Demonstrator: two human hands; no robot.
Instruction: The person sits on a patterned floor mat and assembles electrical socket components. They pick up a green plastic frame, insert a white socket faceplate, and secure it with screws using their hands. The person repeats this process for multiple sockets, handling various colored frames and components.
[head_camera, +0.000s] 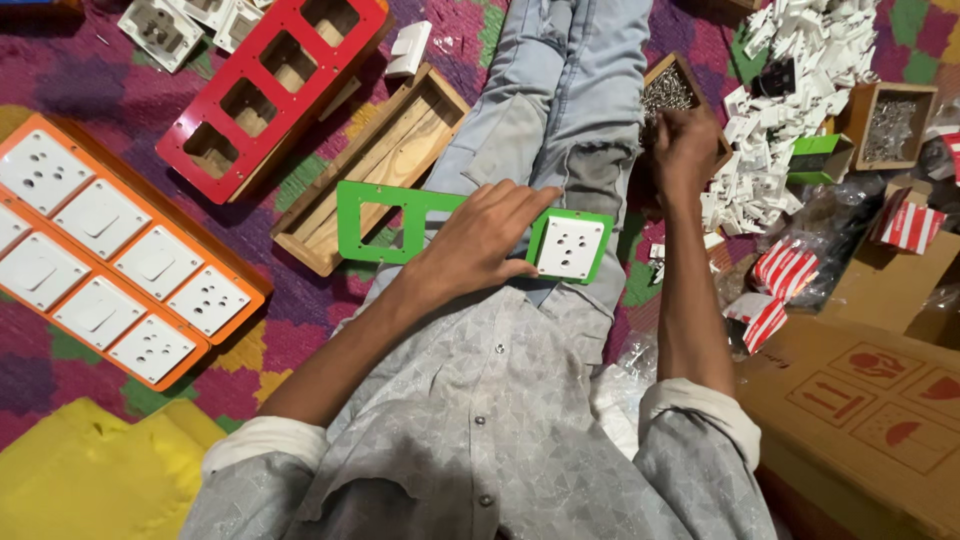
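1. The patterned mat (100, 100) carries everything, and the person sits on it with jeans-clad legs (570, 110) stretched toward twelve o'clock. The lap is a soft, sloping bench, so anything worked on there needs a firm downward press.

2. At nine o'clock lies the finished orange switch panel (110, 255), its white modules all seated; at eleven o'clock the empty red frame (270, 90) rests partly over a wooden backing box (375, 165). They are well apart from the hands and need no attention now.

3. The green frame (400, 222) lies across the thighs at the centre, one white socket module (566, 247) fitted at its three o'clock end, the other openings bare. I judge it best kept flat and square while fasteners are fetched, or the module may slip out.

4. The left hand (478, 240) lies palm down on the green frame, fingers spread and pressing, thumb touching the socket module's edge. Weight over the frame's middle looks right.

5. The right hand (685, 140) reaches to one o'clock, fingertips drawn together over the small wooden tray of screws (670, 90); I cannot tell whether a screw is pinched. Taking one at a time would avoid spilling into the pile of white parts (790, 110) just beside it.
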